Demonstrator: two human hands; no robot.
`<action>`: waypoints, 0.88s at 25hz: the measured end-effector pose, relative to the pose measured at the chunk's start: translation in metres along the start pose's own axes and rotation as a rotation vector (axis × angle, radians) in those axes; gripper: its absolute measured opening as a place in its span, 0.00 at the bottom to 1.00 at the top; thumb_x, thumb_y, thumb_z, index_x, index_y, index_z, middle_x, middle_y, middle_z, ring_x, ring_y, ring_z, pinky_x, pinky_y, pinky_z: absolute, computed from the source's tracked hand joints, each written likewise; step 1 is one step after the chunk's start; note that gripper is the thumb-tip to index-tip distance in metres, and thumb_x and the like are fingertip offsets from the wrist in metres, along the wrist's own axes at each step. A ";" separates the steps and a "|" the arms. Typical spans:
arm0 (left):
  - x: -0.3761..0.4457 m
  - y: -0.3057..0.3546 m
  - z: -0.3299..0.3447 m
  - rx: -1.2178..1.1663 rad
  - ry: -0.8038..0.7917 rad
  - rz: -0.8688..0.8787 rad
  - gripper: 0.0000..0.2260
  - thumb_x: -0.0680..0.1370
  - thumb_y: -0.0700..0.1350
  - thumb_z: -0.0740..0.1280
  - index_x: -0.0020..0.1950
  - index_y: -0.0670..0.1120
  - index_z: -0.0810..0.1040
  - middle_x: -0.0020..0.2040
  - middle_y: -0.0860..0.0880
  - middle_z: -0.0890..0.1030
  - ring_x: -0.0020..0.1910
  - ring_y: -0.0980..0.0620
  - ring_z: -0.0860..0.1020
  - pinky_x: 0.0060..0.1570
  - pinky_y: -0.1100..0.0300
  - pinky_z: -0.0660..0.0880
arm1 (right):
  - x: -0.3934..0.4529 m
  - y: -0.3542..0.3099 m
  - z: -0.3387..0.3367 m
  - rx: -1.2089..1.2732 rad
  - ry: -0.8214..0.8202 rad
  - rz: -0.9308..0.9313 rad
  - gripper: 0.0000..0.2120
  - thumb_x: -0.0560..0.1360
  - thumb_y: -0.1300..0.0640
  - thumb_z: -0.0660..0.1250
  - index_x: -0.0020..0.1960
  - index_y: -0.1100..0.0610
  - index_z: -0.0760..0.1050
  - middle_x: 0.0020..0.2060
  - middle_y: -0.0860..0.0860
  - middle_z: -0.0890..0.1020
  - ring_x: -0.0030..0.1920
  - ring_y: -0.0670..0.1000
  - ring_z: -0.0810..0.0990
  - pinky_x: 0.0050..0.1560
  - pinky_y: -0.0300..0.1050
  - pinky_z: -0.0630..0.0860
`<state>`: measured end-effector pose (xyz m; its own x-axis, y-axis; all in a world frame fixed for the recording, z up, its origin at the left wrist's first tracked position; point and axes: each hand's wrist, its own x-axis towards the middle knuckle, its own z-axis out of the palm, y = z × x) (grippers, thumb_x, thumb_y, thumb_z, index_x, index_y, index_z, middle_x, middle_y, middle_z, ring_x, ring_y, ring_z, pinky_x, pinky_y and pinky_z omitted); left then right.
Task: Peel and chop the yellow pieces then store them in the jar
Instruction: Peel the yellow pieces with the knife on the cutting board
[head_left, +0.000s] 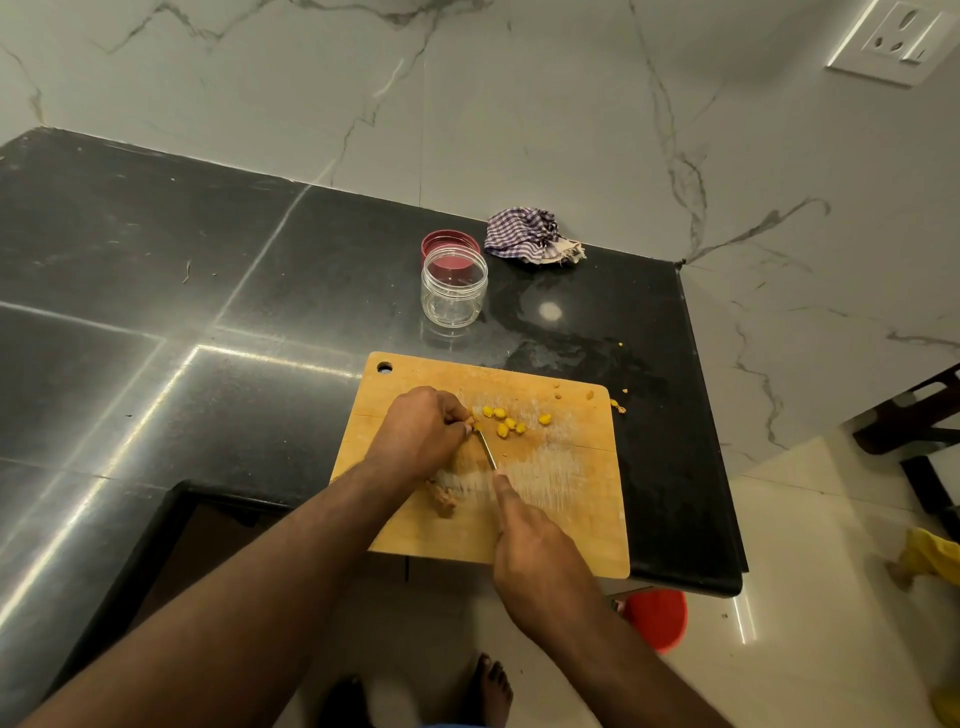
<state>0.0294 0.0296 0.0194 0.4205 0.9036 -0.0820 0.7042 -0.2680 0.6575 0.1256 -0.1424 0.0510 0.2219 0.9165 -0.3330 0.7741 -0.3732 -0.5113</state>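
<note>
nearest to the camera is the right hand (537, 564), which holds the knife (487, 451) with its fingers wrapped around the handle. the index finger lies straight along the back of the blade, i think to press it down and guide the cut. the blade points away from the person, and its tip reaches the fingers of the left hand (423, 434).

the left hand is curled, and its fingertips pinch a small piece against the cutting board (582, 525), just at the knife tip. most of this piece is hidden, so i cannot tell its shape. the fingers are bent back, probably to keep them safe from the edge.

just beside the blade, on its right, lie the chopped yellow pieces (506, 420) in a loose group on the board. a pile of brownish peels (441, 500) lies on the board under the left wrist, apart from the good pieces. some crumbs (617, 406) lie just off the right edge of the board.

farther away on the dark counter (182, 291) stands the jar (454, 287), open and with nothing visible inside, so the storing is not yet begun. its red lid (449, 242) lies just behind it, touching or nearly so. near them on the right is a checked cloth (530, 235), maybe for wiping the hands.
</note>
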 end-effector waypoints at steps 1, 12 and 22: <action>-0.001 0.001 0.000 0.000 -0.004 0.006 0.10 0.77 0.44 0.71 0.58 0.46 0.84 0.54 0.50 0.84 0.47 0.58 0.76 0.46 0.64 0.72 | 0.001 0.003 -0.001 0.009 0.038 0.002 0.29 0.83 0.55 0.53 0.80 0.45 0.45 0.57 0.49 0.74 0.52 0.48 0.73 0.53 0.45 0.73; -0.001 -0.002 0.002 0.045 -0.046 0.015 0.15 0.79 0.47 0.69 0.65 0.51 0.80 0.57 0.50 0.78 0.54 0.51 0.77 0.53 0.60 0.75 | 0.011 0.012 -0.016 0.625 -0.012 0.171 0.24 0.82 0.58 0.56 0.76 0.41 0.62 0.47 0.47 0.76 0.32 0.42 0.72 0.29 0.41 0.71; -0.001 -0.001 0.001 0.003 -0.023 -0.015 0.11 0.77 0.45 0.71 0.59 0.49 0.82 0.51 0.52 0.79 0.49 0.55 0.76 0.43 0.64 0.72 | 0.002 0.018 -0.021 1.071 -0.114 0.291 0.22 0.82 0.63 0.56 0.71 0.43 0.68 0.35 0.53 0.74 0.24 0.46 0.63 0.23 0.38 0.60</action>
<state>0.0287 0.0285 0.0180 0.4231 0.8995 -0.1088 0.7121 -0.2559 0.6538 0.1522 -0.1444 0.0579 0.2136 0.7757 -0.5939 -0.2218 -0.5535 -0.8028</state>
